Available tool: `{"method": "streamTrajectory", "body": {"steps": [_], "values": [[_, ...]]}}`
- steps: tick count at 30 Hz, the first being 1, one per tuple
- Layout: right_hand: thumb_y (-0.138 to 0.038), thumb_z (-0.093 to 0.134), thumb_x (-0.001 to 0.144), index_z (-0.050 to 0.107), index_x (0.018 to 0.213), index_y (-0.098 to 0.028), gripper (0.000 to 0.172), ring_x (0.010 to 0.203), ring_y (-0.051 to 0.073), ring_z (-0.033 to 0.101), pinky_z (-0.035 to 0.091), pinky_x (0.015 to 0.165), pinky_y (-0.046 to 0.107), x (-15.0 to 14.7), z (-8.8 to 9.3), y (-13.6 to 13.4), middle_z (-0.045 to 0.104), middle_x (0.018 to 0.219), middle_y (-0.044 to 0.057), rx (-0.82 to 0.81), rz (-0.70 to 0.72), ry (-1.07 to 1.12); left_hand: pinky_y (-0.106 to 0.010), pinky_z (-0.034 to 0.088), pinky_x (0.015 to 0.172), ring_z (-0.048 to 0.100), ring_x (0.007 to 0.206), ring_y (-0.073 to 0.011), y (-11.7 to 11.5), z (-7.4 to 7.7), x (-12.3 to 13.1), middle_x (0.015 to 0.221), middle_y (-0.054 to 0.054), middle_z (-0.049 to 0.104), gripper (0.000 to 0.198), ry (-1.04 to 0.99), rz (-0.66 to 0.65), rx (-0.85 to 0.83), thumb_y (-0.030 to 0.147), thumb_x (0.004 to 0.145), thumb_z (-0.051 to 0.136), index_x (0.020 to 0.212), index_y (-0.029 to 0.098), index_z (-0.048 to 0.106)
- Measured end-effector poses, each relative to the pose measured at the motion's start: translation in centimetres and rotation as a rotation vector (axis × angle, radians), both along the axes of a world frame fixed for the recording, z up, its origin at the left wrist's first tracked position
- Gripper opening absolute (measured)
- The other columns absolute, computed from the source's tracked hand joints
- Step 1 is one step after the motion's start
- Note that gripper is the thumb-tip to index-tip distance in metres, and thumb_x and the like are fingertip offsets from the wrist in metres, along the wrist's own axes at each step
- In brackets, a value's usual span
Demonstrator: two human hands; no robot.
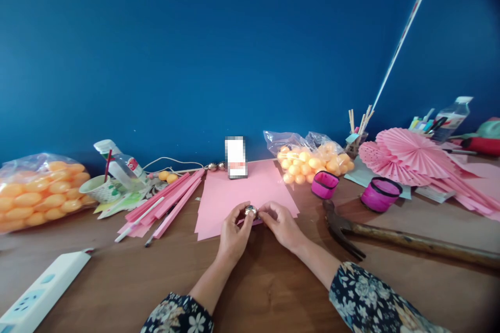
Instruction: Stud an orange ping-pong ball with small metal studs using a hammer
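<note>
A small shiny metal ball (251,212) sits between the thumb and fingers of my left hand (234,234), just above the near edge of the pink paper sheets (242,192). My right hand (282,225) is closed in a pinch at the ball's right side. Whatever its fingertips grip there is too small to make out. Two similar metal balls (216,166) lie at the back, beside an upright phone (236,158) whose screen is blurred out.
Right: a hammer (390,237), magenta fabric bands (380,193), pink paper fans (410,156) and a bag of orange balls (308,161). Left: pink strips (172,203), a tilted bottle (125,166), another bag of orange balls (42,192) and a power strip (45,291). A blue partition (195,62) stands behind.
</note>
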State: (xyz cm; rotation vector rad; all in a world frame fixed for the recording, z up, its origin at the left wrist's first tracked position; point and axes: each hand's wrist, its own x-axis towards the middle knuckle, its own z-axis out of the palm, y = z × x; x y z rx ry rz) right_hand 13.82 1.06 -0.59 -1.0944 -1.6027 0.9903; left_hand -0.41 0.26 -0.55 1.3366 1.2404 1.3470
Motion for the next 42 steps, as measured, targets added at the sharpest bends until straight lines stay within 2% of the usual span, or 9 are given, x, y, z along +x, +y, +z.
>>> {"method": "streamTrajectory", "body": {"steps": [4, 9, 17, 23, 28, 31, 34, 38, 42], "values": [[-0.031, 0.047, 0.081, 0.058, 0.08, -0.017, 0.018, 0.072, 0.014, 0.056, 0.044, 0.067, 0.026, 0.0, 0.0, -0.1, 0.062, 0.076, 0.002, 0.012, -0.004, -0.014, -0.032, 0.048, 0.077, 0.062, 0.08, -0.0171, 0.2, -0.2, -0.2, 0.086, -0.007, 0.066, 0.034, -0.055, 0.008, -0.009, 0.033, 0.072, 0.056, 0.099, 0.013, 0.057], [-0.034, 0.047, 0.08, 0.058, 0.077, -0.018, 0.02, 0.065, 0.014, 0.055, 0.044, 0.062, 0.025, 0.1, -0.1, 0.0, 0.061, 0.069, 0.001, 0.021, -0.021, -0.02, -0.033, 0.047, 0.081, 0.061, 0.084, -0.0178, 0.4, -0.3, -0.3, 0.09, -0.008, 0.066, 0.041, -0.124, -0.015, -0.032, 0.035, 0.07, 0.058, 0.104, 0.012, 0.057], [-0.04, 0.045, 0.08, 0.056, 0.076, -0.018, 0.025, 0.053, 0.013, 0.052, 0.042, 0.053, 0.024, 0.1, -0.7, 0.4, 0.054, 0.056, -0.002, -0.044, -0.074, 0.077, -0.034, 0.05, 0.077, 0.061, 0.081, -0.0164, 0.4, -0.2, -0.4, 0.089, -0.007, 0.065, 0.043, -0.401, -0.016, -0.118, 0.041, 0.071, 0.056, 0.103, 0.013, 0.058], [-0.039, 0.046, 0.079, 0.055, 0.073, -0.018, 0.024, 0.053, 0.013, 0.053, 0.044, 0.053, 0.024, 0.1, -0.3, 0.4, 0.054, 0.055, -0.002, -0.039, -0.099, 0.114, -0.032, 0.05, 0.075, 0.061, 0.074, -0.0134, 0.7, -0.9, -0.6, 0.086, -0.005, 0.064, 0.04, -0.381, -0.012, -0.124, 0.036, 0.07, 0.059, 0.103, 0.014, 0.058], [-0.041, 0.046, 0.08, 0.055, 0.08, -0.018, 0.024, 0.053, 0.014, 0.055, 0.045, 0.054, 0.025, 0.7, -0.3, 0.8, 0.055, 0.056, -0.001, 0.004, -0.237, 0.135, -0.032, 0.051, 0.073, 0.061, 0.073, -0.0134, 0.6, -0.7, -0.6, 0.085, -0.005, 0.063, 0.041, -0.404, 0.0, -0.112, 0.04, 0.072, 0.055, 0.103, 0.014, 0.058], [-0.039, 0.045, 0.081, 0.056, 0.083, -0.018, 0.024, 0.055, 0.014, 0.055, 0.045, 0.054, 0.025, 1.2, -0.6, 1.1, 0.059, 0.064, 0.002, 0.043, -0.288, 0.047, -0.032, 0.051, 0.073, 0.061, 0.073, -0.0138, 0.5, -0.5, -0.6, 0.088, -0.006, 0.062, 0.042, -0.441, -0.012, -0.115, 0.042, 0.075, 0.051, 0.106, 0.013, 0.057], [-0.036, 0.045, 0.081, 0.057, 0.084, -0.017, 0.023, 0.061, 0.015, 0.057, 0.045, 0.057, 0.025, 1.4, -0.7, 1.2, 0.063, 0.076, 0.004, 0.077, -0.296, -0.053, -0.032, 0.05, 0.075, 0.06, 0.075, -0.0133, 0.6, -0.5, -0.6, 0.089, -0.006, 0.062, 0.041, -0.447, -0.005, -0.111, 0.038, 0.073, 0.055, 0.105, 0.013, 0.057], [-0.032, 0.044, 0.081, 0.058, 0.082, -0.017, 0.02, 0.07, 0.016, 0.058, 0.045, 0.062, 0.026, 1.2, -0.9, 1.3, 0.064, 0.079, 0.004, 0.124, -0.287, -0.116, -0.033, 0.048, 0.079, 0.059, 0.076, -0.0128, 0.8, -0.8, -0.6, 0.086, -0.004, 0.062, 0.041, -0.414, -0.018, -0.104, 0.034, 0.069, 0.06, 0.105, 0.014, 0.057], [-0.027, 0.044, 0.081, 0.058, 0.081, -0.017, 0.018, 0.077, 0.017, 0.058, 0.045, 0.067, 0.027, 0.9, -0.6, 1.2, 0.064, 0.082, 0.005, 0.182, -0.293, -0.137, -0.034, 0.049, 0.078, 0.059, 0.077, -0.0141, 0.8, -0.6, -0.5, 0.088, -0.005, 0.062, 0.045, -0.365, -0.018, -0.1, 0.036, 0.069, 0.06, 0.109, 0.016, 0.054]]}}
